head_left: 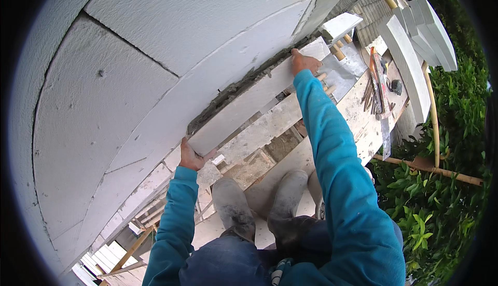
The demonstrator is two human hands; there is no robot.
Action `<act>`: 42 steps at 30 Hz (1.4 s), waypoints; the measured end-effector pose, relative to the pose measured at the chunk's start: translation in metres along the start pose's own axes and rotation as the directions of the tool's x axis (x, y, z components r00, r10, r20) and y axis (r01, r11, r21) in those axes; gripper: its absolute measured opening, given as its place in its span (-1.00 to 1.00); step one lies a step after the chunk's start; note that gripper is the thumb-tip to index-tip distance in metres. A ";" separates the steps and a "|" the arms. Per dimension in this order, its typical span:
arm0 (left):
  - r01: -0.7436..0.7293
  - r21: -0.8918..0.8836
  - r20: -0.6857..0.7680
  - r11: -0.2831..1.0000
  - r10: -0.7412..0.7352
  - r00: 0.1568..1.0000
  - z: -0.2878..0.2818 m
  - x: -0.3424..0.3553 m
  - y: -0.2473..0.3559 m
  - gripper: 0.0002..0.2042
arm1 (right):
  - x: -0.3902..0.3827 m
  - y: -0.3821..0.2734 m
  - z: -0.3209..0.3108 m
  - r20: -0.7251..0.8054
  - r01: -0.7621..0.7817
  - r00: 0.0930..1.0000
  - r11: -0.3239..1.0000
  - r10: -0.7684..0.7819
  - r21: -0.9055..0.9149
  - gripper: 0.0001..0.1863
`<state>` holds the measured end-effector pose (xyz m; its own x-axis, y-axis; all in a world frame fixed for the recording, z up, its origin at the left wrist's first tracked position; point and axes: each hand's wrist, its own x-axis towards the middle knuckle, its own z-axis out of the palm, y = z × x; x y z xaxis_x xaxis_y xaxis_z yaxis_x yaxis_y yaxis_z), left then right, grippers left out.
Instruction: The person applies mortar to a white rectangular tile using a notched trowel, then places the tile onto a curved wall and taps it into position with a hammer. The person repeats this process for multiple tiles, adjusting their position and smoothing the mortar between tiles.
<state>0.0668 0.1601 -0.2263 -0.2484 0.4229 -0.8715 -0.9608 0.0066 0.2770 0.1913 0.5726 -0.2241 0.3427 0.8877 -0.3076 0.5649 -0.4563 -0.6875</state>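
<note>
A long white aerated concrete block [255,99] lies slantwise along the foot of the white block wall [155,32]. Grey mortar [220,107] shows in a rough strip between block and wall. At the block's near left end, my left hand [192,156] grips the corner, its thumb reaching along the outer side. My right hand [305,63] is closed over the far right end, and its fingertips are partly hidden. Both arms are stretched out. A smaller white block piece [340,25] rests just beyond my right hand.
Planks [363,104] and bamboo poles [434,115] form a scaffold, with gaps between boards. On the right lie a handsaw [381,89], a black tape measure [396,87] and dark rods [369,95]. White slabs [410,68] stand beside them. My boots [233,205] are on the boards; green foliage [420,229] borders the right.
</note>
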 end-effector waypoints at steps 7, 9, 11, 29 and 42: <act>-0.045 0.134 0.023 0.990 0.042 0.999 0.007 0.012 0.007 -0.45 | 0.005 -0.020 0.009 -0.071 -0.010 0.997 0.996 0.004 -0.088 0.07; -0.046 0.144 0.028 0.989 0.042 0.999 0.015 0.009 0.005 -0.42 | 0.011 -0.021 0.008 -0.079 0.010 0.997 0.997 -0.016 -0.073 0.09; -0.047 0.161 0.035 0.986 0.041 0.999 0.014 0.009 0.005 -0.38 | 0.014 -0.024 0.007 -0.052 0.003 0.999 1.000 -0.004 -0.024 0.12; -0.290 0.560 0.103 0.776 0.283 0.954 0.011 0.009 -0.014 -0.38 | -0.026 0.057 0.024 0.135 0.065 0.980 0.877 -0.146 0.476 0.13; -0.206 0.703 0.072 0.680 0.219 0.973 0.026 0.000 -0.008 -0.44 | -0.056 0.054 0.028 0.218 -0.134 0.976 0.761 -0.010 0.634 0.18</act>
<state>0.0780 0.1838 -0.2177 -0.4432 0.4786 -0.7580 -0.5162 0.5550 0.6523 0.1817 0.4997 -0.2619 0.1656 0.8841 -0.4370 -0.0919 -0.4273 -0.8994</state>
